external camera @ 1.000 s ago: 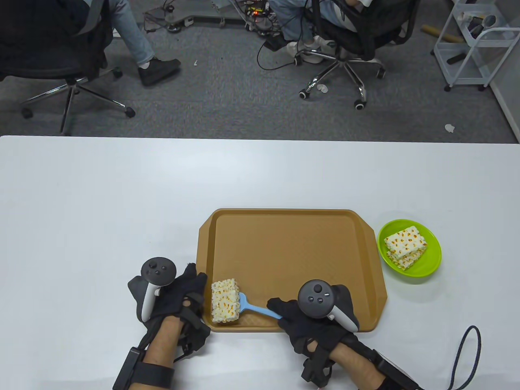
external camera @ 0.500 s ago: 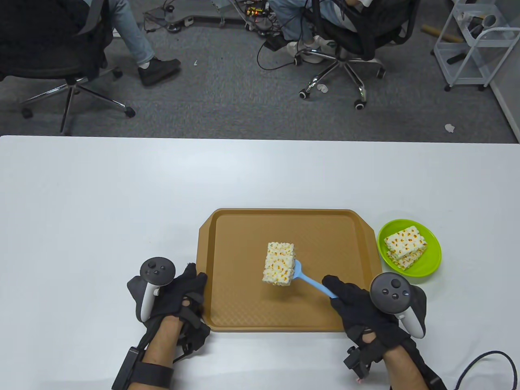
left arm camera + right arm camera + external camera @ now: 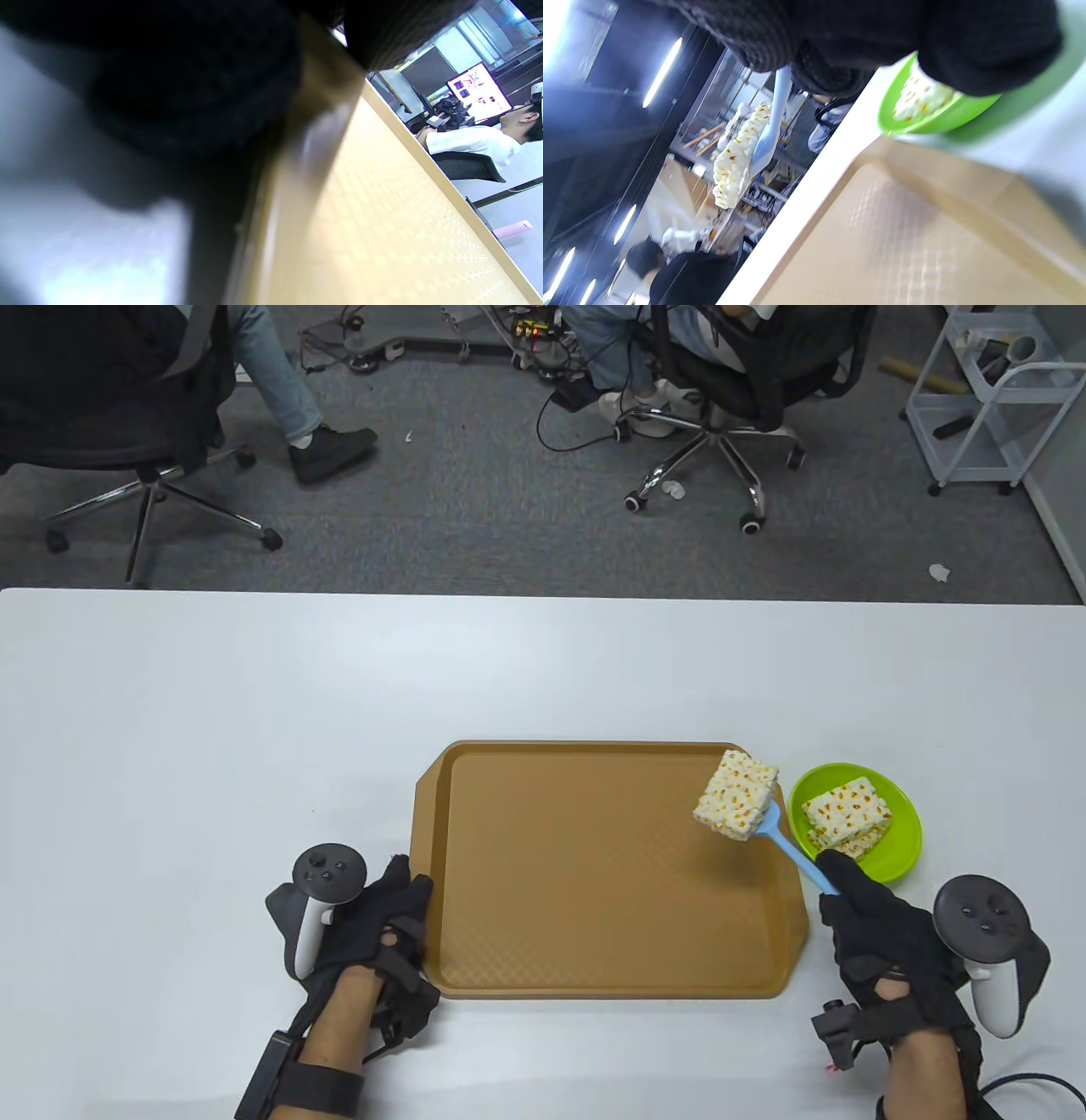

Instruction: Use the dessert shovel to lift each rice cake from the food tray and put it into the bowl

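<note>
A white rice cake point(image 3: 735, 796) flecked with orange rides on the blue dessert shovel point(image 3: 796, 855), held in the air over the brown food tray's point(image 3: 594, 976) far right corner. My right hand point(image 3: 857, 899) grips the shovel's handle, just right of the tray. The green bowl point(image 3: 899, 861) beside the tray holds two stacked rice cakes point(image 3: 847, 813). In the right wrist view the rice cake point(image 3: 736, 156) sits on the shovel point(image 3: 770, 131) with the bowl point(image 3: 925, 120) nearby. My left hand point(image 3: 399, 903) rests against the tray's left edge, fingers curled at the rim.
The white table point(image 3: 254, 712) stretches wide on the left and beyond the tray. Past its far edge are office chairs point(image 3: 721, 398), seated people's legs, floor cables and a white cart point(image 3: 984, 398). A cable point(image 3: 1018, 1082) trails from my right wrist.
My right hand has carried the shovel with the rice cake from the tray's near left corner, up and across to the right, close to the bowl. The left hand has stayed put.
</note>
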`<state>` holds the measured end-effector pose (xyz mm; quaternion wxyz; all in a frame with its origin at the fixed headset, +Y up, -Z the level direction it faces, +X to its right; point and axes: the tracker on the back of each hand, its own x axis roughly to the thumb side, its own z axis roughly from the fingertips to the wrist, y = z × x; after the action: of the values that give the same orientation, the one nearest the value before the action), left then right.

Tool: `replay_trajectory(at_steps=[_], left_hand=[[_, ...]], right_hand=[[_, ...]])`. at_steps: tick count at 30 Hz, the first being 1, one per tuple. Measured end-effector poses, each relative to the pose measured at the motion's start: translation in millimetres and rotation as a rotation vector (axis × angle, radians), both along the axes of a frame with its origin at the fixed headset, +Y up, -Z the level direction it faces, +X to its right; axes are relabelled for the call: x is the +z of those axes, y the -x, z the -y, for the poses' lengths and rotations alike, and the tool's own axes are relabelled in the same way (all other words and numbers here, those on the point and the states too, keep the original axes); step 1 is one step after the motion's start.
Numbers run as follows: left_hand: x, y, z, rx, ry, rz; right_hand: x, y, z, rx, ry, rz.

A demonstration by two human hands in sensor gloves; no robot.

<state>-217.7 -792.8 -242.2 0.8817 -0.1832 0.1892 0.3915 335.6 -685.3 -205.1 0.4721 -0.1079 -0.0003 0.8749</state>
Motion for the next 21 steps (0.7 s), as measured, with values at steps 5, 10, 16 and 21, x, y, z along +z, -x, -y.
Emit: replay_trajectory(at_steps=[5, 10, 16, 21], left_hand=[[0, 0, 0, -0.001, -0.001, 0.000], [0, 0, 0, 0.002, -0.001, 0.001], [0, -1, 1, 0.007, -0.002, 0.000], [0, -1, 1, 0.011, -0.002, 0.002]], right_hand=[[7, -32, 2, -0.072, 0.005, 0.120], [15, -52, 8, -0.086, 0.034, 0.235], [21, -66, 15, -0.018, 0.091, 0.354], [20, -70, 20, 0.047, 0.144, 0.406]])
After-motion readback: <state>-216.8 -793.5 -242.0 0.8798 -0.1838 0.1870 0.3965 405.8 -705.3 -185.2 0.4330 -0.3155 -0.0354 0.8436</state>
